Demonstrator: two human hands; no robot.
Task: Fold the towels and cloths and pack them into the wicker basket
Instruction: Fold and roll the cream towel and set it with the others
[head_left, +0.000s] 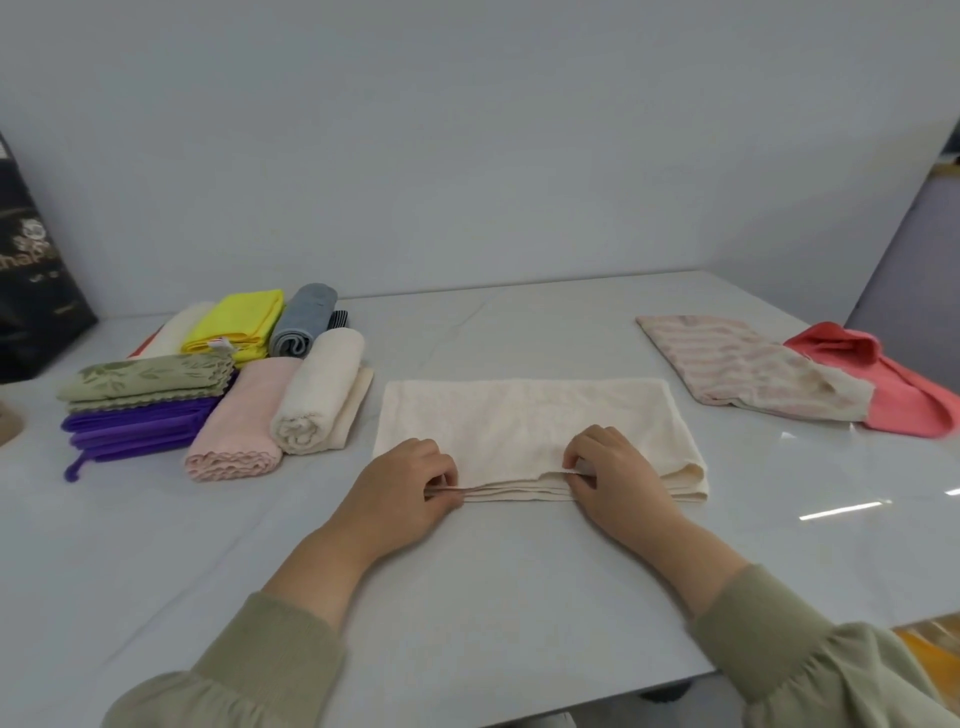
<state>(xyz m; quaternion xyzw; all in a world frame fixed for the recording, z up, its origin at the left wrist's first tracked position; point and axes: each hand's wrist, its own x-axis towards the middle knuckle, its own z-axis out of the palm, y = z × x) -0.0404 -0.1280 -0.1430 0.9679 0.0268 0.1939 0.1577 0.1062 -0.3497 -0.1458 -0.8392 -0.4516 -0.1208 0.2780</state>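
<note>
Towel (540, 431), cream, lies mid-desk (467, 597), folded into a long band with stacked layers showing along the near edge. Left grip (410, 483) pinches the layered edge at the near-left corner. Right grip (613, 473) pinches the top layers further along the same edge. Both are clamped on the towel, fingers curled.

My read of the step: squaring the edges before the next fold. To do it well:
- get all layers flush at the near edge
- keep light tension between the two grips so no wrinkle gets trapped
- right end looks puffy, so flatten it first
- fold short-way to match the pile (208, 384) on the left

Striped cloth (737, 364) and red cloth (893, 384) lie unfolded far right. Basket isn't clearly in view.
</note>
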